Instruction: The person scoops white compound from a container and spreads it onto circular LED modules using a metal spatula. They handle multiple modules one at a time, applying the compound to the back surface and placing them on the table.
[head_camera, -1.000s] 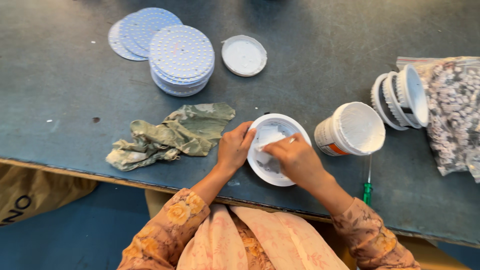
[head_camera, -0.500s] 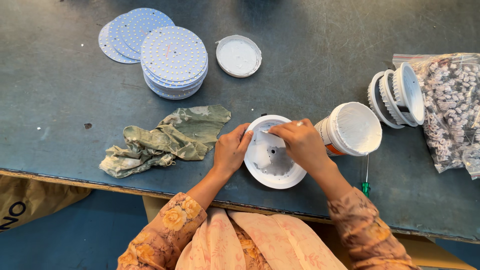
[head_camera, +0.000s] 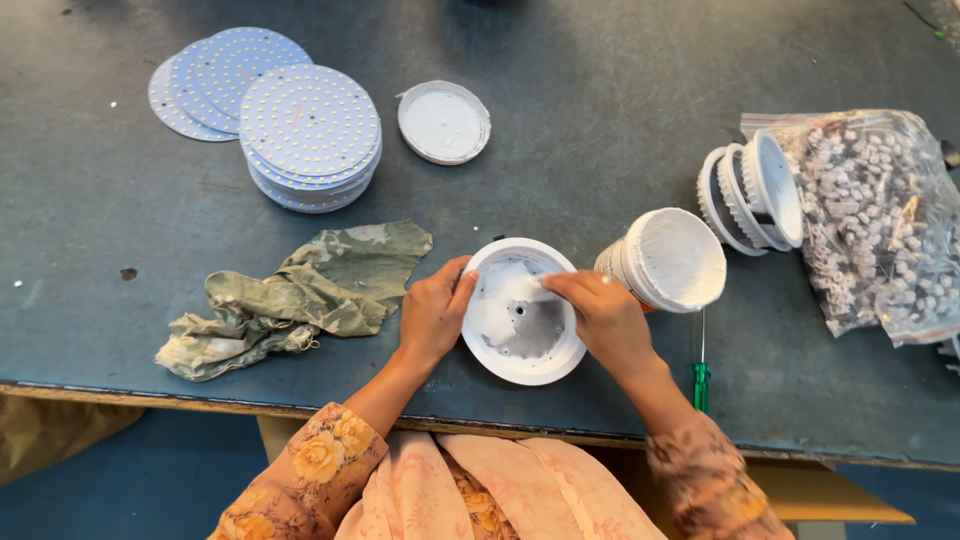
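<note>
Wiping white housing (head_camera: 522, 312) (both hands)

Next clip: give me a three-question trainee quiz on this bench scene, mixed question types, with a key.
1. True or false: the left hand steadies the rim of the white round housing.
2. Which lies left of the left hand? A) green rag B) bag of small parts C) green-handled screwdriver
3. Where do the right hand's fingertips rest?

Key
1. True.
2. A.
3. Inside the housing, pressing on white material spread over its grey metal floor.
</note>
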